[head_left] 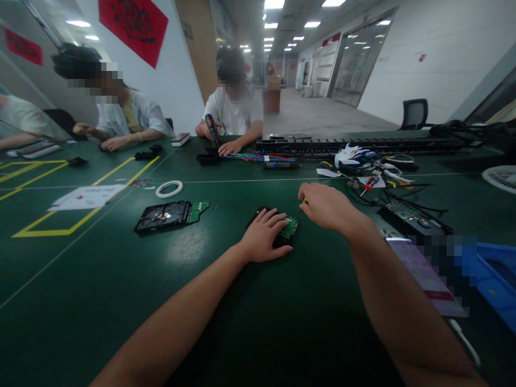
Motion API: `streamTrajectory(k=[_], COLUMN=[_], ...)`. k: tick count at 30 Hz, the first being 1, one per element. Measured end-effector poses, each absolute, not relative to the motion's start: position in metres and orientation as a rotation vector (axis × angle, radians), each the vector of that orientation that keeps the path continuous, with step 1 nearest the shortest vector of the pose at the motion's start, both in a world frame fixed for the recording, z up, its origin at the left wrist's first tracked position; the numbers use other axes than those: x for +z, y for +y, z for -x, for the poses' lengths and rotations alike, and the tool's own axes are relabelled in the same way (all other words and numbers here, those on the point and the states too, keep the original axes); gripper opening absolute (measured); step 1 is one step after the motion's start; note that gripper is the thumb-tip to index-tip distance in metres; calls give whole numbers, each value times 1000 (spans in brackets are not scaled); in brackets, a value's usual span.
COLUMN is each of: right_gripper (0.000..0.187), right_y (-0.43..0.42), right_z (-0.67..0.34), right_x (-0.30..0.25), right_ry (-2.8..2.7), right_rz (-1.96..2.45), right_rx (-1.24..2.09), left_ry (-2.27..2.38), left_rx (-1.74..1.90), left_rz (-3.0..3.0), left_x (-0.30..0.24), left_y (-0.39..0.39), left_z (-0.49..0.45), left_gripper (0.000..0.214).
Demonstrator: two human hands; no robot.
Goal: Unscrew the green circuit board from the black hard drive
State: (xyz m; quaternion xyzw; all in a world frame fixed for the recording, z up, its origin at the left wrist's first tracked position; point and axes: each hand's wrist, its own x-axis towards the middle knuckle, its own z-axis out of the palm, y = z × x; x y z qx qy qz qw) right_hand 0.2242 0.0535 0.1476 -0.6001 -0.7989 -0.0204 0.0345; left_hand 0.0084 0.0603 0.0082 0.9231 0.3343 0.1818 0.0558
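My left hand [264, 236] lies over a hard drive [278, 243] on the green table, fingers spread and thumb toward the near side. Part of the drive's green circuit board [291, 228] shows past my fingertips; the rest of it is covered. To the right and slightly above the table, my right hand [324, 207] is closed, with a bit of something yellow [305, 201] showing at the curled fingers. Most of that yellow thing is hidden in the hand. Farther left rests another hard drive [165, 215], with a green board [198, 210] sticking out at its right end.
A white ring of tape [169, 188] and a paper sheet [86, 197] lie left. On the right are cables, gloves [357, 157], a red-tipped screwdriver [367, 186], another drive [417, 217], a tablet-like screen [427, 274] and a blue bin [497, 279]. Across, a person holds a power screwdriver [212, 129].
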Motion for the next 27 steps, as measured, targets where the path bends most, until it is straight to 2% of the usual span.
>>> streamTrajectory(k=[5,10,15,20,27], right_gripper=[24,27,18,23,18], right_y=[54,52,54,55,56], right_z=[-221,-219,-222,-220,-223], right_x=[147,148,148,147,150], right_ry=[-2486,-2406,-2450,-2474,-2403], right_rz=[1703,1863,1807,1710,1622], right_rx=[-19,-103,-76,-7,-63], left_ry=[1012,1011,1013,1013,1011], left_rx=[554,561,557,563,544], left_rz=[-2800,-2788,-2786,-2790,-2796], left_x=[7,8,8,7,8], left_y=[61,60,60,60,60], left_z=[-8,-8,-8,-8,-9], left_gripper=[83,82,82,82,83])
